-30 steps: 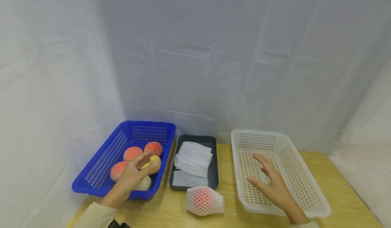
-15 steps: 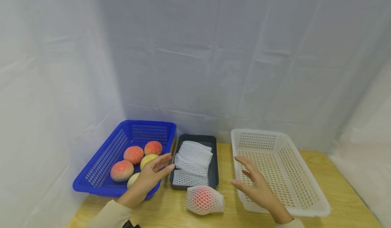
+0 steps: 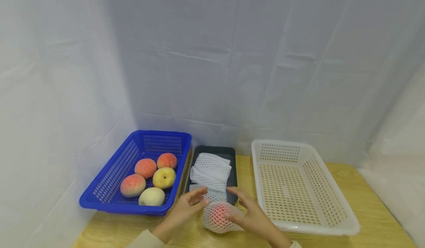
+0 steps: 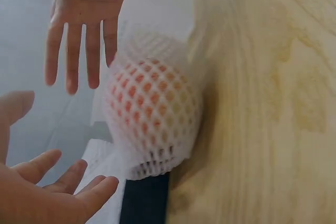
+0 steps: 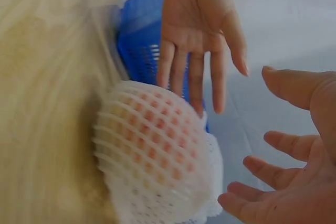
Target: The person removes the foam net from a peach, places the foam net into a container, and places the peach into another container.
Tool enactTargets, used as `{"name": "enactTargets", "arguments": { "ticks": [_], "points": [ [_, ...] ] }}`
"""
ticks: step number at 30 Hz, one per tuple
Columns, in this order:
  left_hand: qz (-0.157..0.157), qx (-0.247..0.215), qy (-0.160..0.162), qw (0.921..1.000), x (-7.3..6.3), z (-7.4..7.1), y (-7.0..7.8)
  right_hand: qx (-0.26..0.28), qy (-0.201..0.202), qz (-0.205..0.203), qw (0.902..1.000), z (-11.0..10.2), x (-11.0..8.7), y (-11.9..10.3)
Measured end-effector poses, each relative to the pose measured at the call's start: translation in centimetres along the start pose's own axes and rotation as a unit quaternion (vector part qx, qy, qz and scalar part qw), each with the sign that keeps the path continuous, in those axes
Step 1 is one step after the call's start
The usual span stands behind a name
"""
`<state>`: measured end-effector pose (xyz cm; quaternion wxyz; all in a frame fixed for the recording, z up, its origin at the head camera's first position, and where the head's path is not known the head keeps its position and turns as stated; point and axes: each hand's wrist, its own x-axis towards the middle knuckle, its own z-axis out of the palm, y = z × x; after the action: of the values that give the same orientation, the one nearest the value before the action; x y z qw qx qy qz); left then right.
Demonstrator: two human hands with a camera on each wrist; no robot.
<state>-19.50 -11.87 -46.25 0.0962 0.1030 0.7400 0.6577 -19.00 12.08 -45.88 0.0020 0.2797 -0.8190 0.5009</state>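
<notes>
A peach in a white foam net sleeve lies on the wooden table in front of a dark tray. My left hand hovers just left of it, fingers extended and thumb apart. From the other side my right hand reaches over its right end, fingers spread. Both wrist views show the netted peach between the two hands, with neither visibly gripping it. In the dark tray behind, several empty foam net sleeves lie flat in a pile.
At the left stands a blue basket holding several peaches, red and pale yellow. A white perforated basket is on the right. White sheeting hangs behind the wooden table.
My left hand has come right from over the blue basket, and my right hand left from over the white basket. They now flank the netted peach, which has stayed in place.
</notes>
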Motion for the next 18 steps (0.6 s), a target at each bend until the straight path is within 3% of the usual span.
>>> {"name": "enactTargets", "arguments": {
  "ticks": [7,18],
  "points": [
    [0.026,0.025,-0.004,0.9993,-0.3,1.0,-2.2,-0.113,0.002,-0.008,0.9935,2.2,-0.7,1.3],
    [0.019,0.028,0.040,0.9986,-0.5,1.8,-4.2,-0.161,0.022,-0.057,0.9851,3.5,-0.6,2.5]
  ]
}}
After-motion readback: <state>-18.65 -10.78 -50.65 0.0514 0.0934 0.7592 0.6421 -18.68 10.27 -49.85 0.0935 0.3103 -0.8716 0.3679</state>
